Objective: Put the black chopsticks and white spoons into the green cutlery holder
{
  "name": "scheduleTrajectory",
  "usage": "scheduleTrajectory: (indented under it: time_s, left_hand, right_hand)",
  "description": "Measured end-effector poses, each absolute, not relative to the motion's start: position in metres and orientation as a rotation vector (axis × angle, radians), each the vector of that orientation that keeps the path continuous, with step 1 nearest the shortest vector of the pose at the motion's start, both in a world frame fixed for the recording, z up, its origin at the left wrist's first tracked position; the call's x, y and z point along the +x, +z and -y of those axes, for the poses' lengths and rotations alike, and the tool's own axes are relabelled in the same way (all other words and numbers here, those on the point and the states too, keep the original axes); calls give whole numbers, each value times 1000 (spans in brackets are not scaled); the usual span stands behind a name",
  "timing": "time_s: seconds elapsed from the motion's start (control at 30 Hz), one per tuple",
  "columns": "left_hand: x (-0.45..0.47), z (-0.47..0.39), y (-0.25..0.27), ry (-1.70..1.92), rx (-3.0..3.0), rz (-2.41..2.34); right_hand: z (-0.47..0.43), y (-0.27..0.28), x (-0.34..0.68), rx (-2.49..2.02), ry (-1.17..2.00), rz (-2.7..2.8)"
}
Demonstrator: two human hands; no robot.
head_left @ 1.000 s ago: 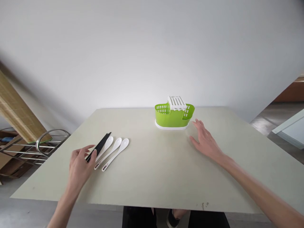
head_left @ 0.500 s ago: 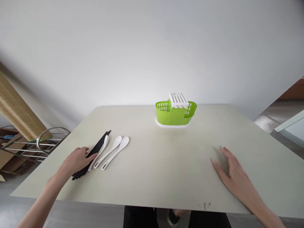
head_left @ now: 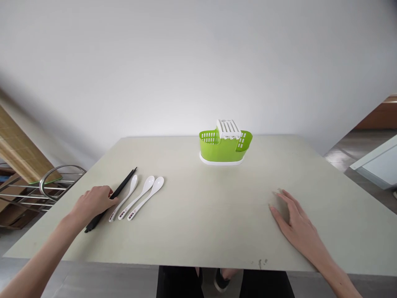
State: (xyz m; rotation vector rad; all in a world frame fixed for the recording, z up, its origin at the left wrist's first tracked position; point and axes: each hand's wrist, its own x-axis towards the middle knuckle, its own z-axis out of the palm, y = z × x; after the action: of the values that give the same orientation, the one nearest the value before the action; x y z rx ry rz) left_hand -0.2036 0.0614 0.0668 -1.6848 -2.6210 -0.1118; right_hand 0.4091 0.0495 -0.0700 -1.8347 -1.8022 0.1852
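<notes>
My left hand is closed around a bundle of black chopsticks at the left of the table; the bundle's middle is hidden under my fingers. Just right of it lie three white spoons: one spoon nearest my thumb, a middle spoon and an outer spoon, bowls pointing away from me. Over the right side of the table, my right hand rests with fingers apart and nothing in it. A green cutlery basket with a white slotted top stands far back, beyond both hands.
The pale table runs back to a white wall. Beside its left edge is a metal rack with a bamboo-coloured board. My legs are under the front edge.
My left hand has gathered the chopsticks into a tighter bundle and gripped them. The spoon closest to them has turned to lie bowl up. The whole view has shifted slightly.
</notes>
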Motion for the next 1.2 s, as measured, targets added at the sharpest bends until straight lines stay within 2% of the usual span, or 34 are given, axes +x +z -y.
scheduleTrajectory:
  time_s: [0.07,0.13,0.53,0.67,0.77,1.0,1.1,1.2]
  left_hand:
    - [-199,-62,68,290,-1705,2585]
    - [-192,-61,70,449,-1703,2529]
    - [-174,-49,73,258,-1567,2635]
    - [-143,-48,90,45,-1563,2579]
    - [-104,-46,95,18,-1723,2520]
    - [-13,-40,51,158,-2225,2231]
    - [14,-42,35,263,-2299,2131]
    - [30,-46,27,215,-2294,2093]
  right_hand:
    - [-50,-71,409,-1836,177,1804]
    - [-51,-71,410,-1832,177,1818]
    - [-53,-70,409,-1805,174,1833]
    - [-54,-70,410,-1814,196,1828]
    - [-55,-70,410,-1814,216,1836]
    - [-55,-69,410,-1785,195,1854]
    - [-56,-69,411,-1806,199,1858]
    - [-56,-70,412,-1803,209,1871]
